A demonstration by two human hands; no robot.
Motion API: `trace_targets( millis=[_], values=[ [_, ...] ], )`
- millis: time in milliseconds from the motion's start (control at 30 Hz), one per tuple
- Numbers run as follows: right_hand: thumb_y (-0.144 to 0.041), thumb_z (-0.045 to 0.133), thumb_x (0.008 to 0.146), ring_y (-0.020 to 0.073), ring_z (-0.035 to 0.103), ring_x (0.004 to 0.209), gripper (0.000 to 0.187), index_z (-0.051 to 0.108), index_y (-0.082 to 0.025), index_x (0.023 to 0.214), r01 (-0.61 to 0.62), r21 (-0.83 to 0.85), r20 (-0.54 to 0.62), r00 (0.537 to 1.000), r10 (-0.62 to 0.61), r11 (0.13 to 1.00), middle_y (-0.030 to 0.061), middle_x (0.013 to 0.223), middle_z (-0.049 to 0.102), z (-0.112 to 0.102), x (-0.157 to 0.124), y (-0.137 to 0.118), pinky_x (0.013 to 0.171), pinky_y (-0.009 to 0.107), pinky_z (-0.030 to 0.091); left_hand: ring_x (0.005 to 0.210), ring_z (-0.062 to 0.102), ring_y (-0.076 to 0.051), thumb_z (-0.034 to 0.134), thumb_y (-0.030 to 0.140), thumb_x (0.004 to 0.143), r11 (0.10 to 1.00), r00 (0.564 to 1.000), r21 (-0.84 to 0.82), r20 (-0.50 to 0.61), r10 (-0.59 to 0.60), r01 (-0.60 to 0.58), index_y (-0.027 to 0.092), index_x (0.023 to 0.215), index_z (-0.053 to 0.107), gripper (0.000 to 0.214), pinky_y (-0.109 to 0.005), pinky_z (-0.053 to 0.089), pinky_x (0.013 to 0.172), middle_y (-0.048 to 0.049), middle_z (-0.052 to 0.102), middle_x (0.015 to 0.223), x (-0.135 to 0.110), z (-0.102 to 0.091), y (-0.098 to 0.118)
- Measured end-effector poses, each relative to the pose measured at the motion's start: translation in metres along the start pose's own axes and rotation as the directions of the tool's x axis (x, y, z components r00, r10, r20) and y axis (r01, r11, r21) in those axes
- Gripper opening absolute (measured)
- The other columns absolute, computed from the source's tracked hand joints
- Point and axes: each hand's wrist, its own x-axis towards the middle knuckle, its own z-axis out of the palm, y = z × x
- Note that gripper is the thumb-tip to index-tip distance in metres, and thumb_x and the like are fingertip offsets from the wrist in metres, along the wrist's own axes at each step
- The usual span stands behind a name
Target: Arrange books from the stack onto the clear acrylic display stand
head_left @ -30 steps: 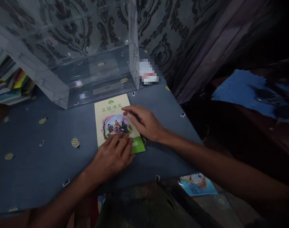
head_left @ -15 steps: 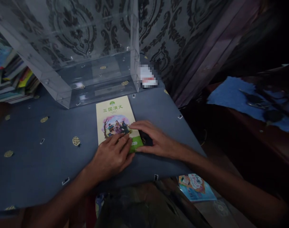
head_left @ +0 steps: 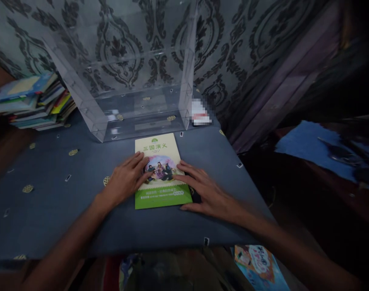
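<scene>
A thin book [head_left: 160,169] with a yellow and green cover and a cartoon picture lies flat on the blue-grey tablecloth [head_left: 66,202]. My left hand [head_left: 126,180] rests at its left edge, fingers stretched onto the cover. At the right edge lies my right hand [head_left: 204,190], fingers spread and flat, fingertips touching the cover. Neither hand holds anything.
A clear acrylic case [head_left: 136,81] stands open just behind the book. A stack of books [head_left: 36,101] lies at the back left. A small white item [head_left: 201,115] sits by the case's right side. The table's right edge drops to a dark area; another book [head_left: 258,266] lies below.
My left hand slid from the book's lower edge to its left side. My right hand moved down to the right edge. The book now lies straighter, and the view shifted.
</scene>
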Motion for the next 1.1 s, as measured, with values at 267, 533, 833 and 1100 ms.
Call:
trace_targets(
  millis=[267, 533, 833, 1100],
  values=[
    [-0.053, 0.065, 0.091, 0.0311, 0.028, 0.152, 0.068, 0.043, -0.030, 0.151, 0.027, 0.038, 0.017, 0.999, -0.028, 0.999, 0.0118, 0.161, 0.037, -0.008, 0.000, 0.012, 0.120, 0.054, 0.035, 0.128, 0.060, -0.029, 0.037, 0.050, 0.104, 0.998, 0.995, 0.037, -0.078, 0.062, -0.059, 0.014, 0.130, 0.061, 0.050, -0.048, 0.052, 0.105, -0.0160, 0.066, 0.133, -0.009, 0.000, 0.010],
    [-0.052, 0.054, 0.098, 0.0292, 0.038, 0.147, 0.054, 0.049, -0.027, 0.146, -0.025, 0.103, 0.028, 0.999, 0.022, 0.994, 0.0130, 0.155, 0.044, -0.024, 0.019, 0.004, 0.117, 0.051, 0.040, 0.137, 0.051, -0.031, 0.038, 0.040, 0.105, 0.999, 0.995, -0.013, -0.090, -0.053, 0.052, 0.013, 0.136, 0.055, 0.044, -0.050, 0.050, 0.109, -0.0176, 0.059, 0.142, -0.011, 0.008, 0.019],
    [-0.037, 0.048, 0.101, 0.0308, 0.048, 0.137, 0.038, 0.060, -0.018, 0.131, -0.035, -0.096, -0.167, 0.986, 0.018, 0.995, 0.0170, 0.142, 0.054, -0.005, 0.113, 0.053, 0.113, 0.054, 0.042, 0.140, 0.047, -0.032, 0.043, 0.031, 0.102, 0.990, 0.986, -0.012, -0.093, -0.138, 0.138, 0.016, 0.134, 0.056, 0.038, -0.053, 0.048, 0.110, -0.0166, 0.057, 0.144, -0.003, 0.017, 0.023],
    [-0.028, 0.046, 0.099, 0.0307, 0.051, 0.130, 0.035, 0.062, -0.019, 0.129, -0.055, -0.120, -0.264, 0.964, 0.021, 0.991, 0.0158, 0.138, 0.058, 0.006, 0.123, 0.065, 0.107, 0.055, 0.044, 0.139, 0.048, -0.033, 0.039, 0.033, 0.103, 0.992, 0.989, 0.043, -0.094, -0.118, 0.122, 0.016, 0.136, 0.056, 0.040, -0.053, 0.047, 0.109, -0.0155, 0.057, 0.144, 0.002, 0.021, 0.017]
  ],
)
